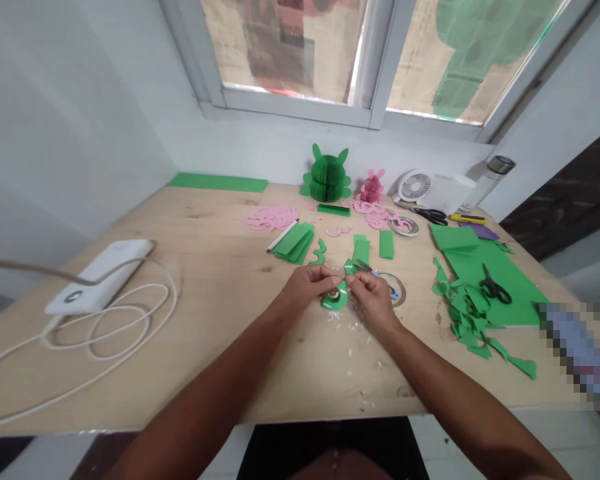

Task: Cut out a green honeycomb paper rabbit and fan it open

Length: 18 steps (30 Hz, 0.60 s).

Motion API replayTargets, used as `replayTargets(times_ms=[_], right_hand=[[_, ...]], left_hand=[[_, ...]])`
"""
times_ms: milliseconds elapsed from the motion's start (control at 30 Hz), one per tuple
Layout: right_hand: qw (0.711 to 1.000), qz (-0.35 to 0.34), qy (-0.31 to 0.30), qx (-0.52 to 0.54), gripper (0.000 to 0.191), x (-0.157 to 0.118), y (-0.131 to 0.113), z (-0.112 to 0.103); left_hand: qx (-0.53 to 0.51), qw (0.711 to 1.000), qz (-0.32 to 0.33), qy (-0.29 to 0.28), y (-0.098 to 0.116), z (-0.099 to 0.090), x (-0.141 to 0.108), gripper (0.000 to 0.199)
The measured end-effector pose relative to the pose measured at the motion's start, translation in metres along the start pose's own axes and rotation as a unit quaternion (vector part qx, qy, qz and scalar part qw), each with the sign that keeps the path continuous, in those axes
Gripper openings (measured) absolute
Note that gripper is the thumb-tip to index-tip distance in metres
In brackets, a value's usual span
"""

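Near the middle of the frame, the left hand (pixel 310 285) and right hand (pixel 375 300) pinch at a small green paper piece (pixel 334 300) above the table (pixel 230 267), their fingertips close together; blue-handled scissors (pixel 393 291) lie beside the right hand, overlapping a tape roll (pixel 401 283). Folded green papers (pixel 296 243) sit just above the left hand, and a green honeycomb figure (pixel 329 177) stands upright at upper centre, left of a smaller pink one (pixel 371 187)

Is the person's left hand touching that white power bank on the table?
Apart. The head view shows it plainly: a wide stretch of wooden table lies between the left hand and the white power bank.
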State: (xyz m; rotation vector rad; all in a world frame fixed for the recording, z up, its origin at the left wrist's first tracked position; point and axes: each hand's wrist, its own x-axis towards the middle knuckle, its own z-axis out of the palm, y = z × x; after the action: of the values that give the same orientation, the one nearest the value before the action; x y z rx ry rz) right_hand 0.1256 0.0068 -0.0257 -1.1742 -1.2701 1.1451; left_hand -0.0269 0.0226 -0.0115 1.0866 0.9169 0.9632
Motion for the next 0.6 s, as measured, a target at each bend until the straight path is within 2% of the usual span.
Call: replayTargets(times_ms=[100, 233, 600], right_hand=[[1.000, -0.003, -0.005, 0.001, 0.035, 0.0001, 0.0000, 0.0003], [1.000, -0.011, 0.020, 0.002, 0.028, 0.0017, -0.0001, -0.0014], [0.997, 0.031, 0.040, 0.051, 0.031, 0.0051, 0.0066, -0.0028]], left_hand=[[0.009, 1.000, 0.001, 0.005, -0.0019, -0.0019, 0.0017, 0.025], [0.054, 0.999, 0.007, 0.004, -0.0019, -0.0025, 0.0019, 0.025], [0.101, 0.995, 0.003, -0.006, 0.0056, 0.0019, -0.0059, 0.015]])
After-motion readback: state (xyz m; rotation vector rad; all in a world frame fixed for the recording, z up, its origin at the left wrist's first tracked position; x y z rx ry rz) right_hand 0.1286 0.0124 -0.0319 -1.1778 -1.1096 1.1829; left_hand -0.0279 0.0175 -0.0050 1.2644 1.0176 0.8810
